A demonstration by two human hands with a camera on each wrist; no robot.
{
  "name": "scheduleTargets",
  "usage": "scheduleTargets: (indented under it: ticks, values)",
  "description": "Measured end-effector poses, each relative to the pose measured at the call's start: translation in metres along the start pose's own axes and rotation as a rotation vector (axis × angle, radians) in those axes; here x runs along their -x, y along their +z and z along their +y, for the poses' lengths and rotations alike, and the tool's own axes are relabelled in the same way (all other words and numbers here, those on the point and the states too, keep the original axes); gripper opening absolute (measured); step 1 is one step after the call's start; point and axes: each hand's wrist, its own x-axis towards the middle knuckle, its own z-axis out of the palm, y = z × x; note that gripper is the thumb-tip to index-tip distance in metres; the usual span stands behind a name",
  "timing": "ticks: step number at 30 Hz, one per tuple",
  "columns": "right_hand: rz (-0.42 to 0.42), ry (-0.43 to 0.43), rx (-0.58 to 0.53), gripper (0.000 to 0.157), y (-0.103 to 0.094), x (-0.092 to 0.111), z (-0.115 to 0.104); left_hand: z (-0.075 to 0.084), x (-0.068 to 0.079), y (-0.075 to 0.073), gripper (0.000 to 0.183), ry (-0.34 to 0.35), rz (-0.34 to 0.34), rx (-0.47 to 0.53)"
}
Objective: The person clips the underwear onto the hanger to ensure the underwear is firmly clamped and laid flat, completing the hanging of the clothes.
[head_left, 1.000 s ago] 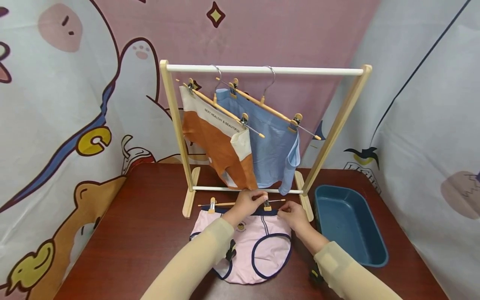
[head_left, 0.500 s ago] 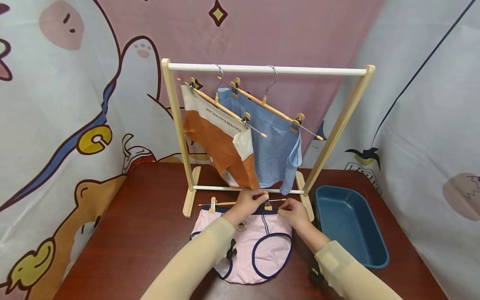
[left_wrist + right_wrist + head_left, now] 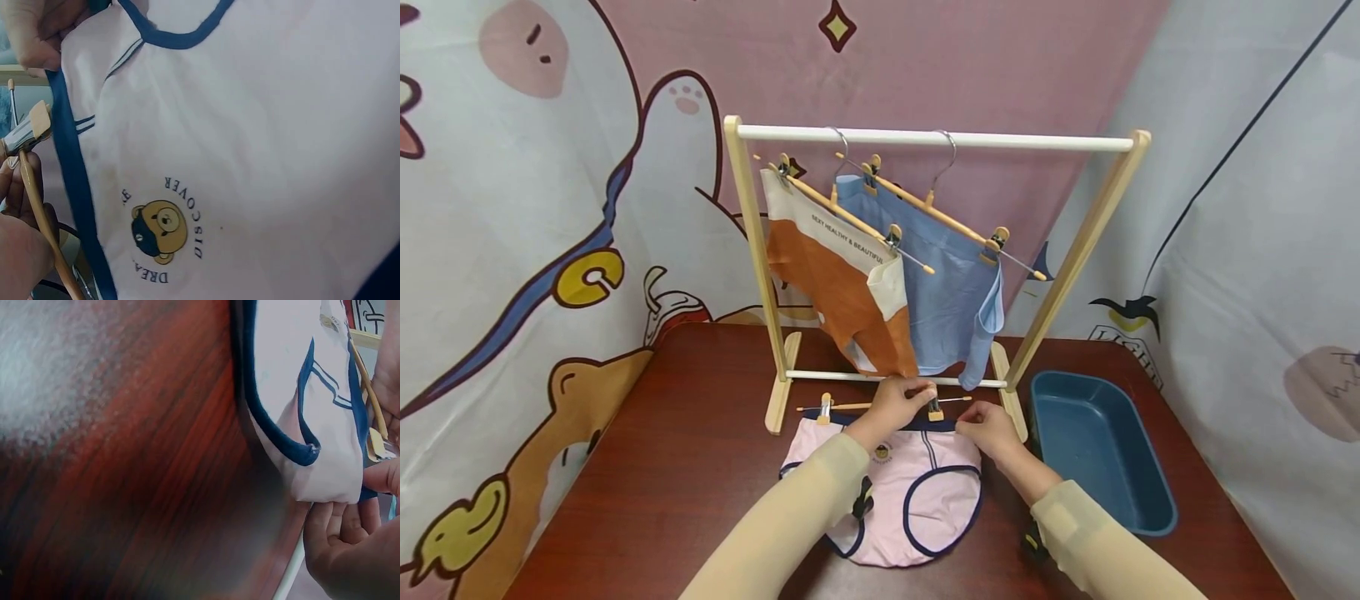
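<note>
Pink underpants (image 3: 943, 508) with navy trim and a bear print lie flat on the table, waistband toward the rack. A wooden clip hanger (image 3: 850, 407) lies along that waistband, its left clip (image 3: 825, 410) over the band. My left hand (image 3: 893, 410) pinches the right clip (image 3: 28, 130), whose lower end sits at the waistband. Just to the right, my right hand (image 3: 991, 429) holds the waistband's right corner between thumb and fingers. In the right wrist view, the fingers of my right hand (image 3: 350, 540) curl under the pink side edge, with the thumb over the navy band.
Behind the hands stands a wooden rack (image 3: 1078, 242) with a white top bar. Orange-and-cream underpants (image 3: 835, 275) and light blue underpants (image 3: 943, 292) hang there on clip hangers. A blue plastic basin (image 3: 1097, 450) sits at right on the dark red table (image 3: 647, 500).
</note>
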Motion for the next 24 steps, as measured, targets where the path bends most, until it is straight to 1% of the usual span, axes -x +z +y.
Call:
scheduleTargets:
  ticks: [2, 7, 10, 15, 18, 21, 24]
  values:
    - [0.005, 0.002, -0.005, 0.01, -0.0001, 0.0, 0.0003, -0.0002, -0.0001, 0.0001, 0.025, -0.005, 0.003, -0.002]
    - [0.02, 0.001, -0.058, 0.011, 0.0006, -0.0004, -0.0008, -0.0023, -0.0006, 0.001, 0.022, 0.003, 0.013, -0.006]
    - [0.014, -0.002, -0.071, 0.01, 0.001, -0.0004, -0.0003, -0.0034, -0.0009, 0.0012, 0.022, 0.01, 0.018, 0.003]
    - [-0.003, -0.019, -0.073, 0.009, 0.0013, -0.0001, 0.001, -0.0044, -0.0018, 0.0015, 0.024, 0.002, 0.013, 0.001]
    - [0.002, -0.026, -0.064, 0.011, 0.0013, -0.0002, 0.0006, -0.0049, -0.0018, 0.0021, 0.022, 0.01, 0.017, -0.007]
    - [0.017, -0.021, -0.023, 0.01, 0.0016, 0.0001, -0.0001, -0.0052, -0.0018, 0.0028, 0.019, 0.028, 0.027, -0.014]
    - [0.025, -0.017, 0.011, 0.008, 0.0022, 0.0004, -0.0006, -0.0041, -0.0017, 0.0026, 0.019, 0.023, 0.027, -0.019]
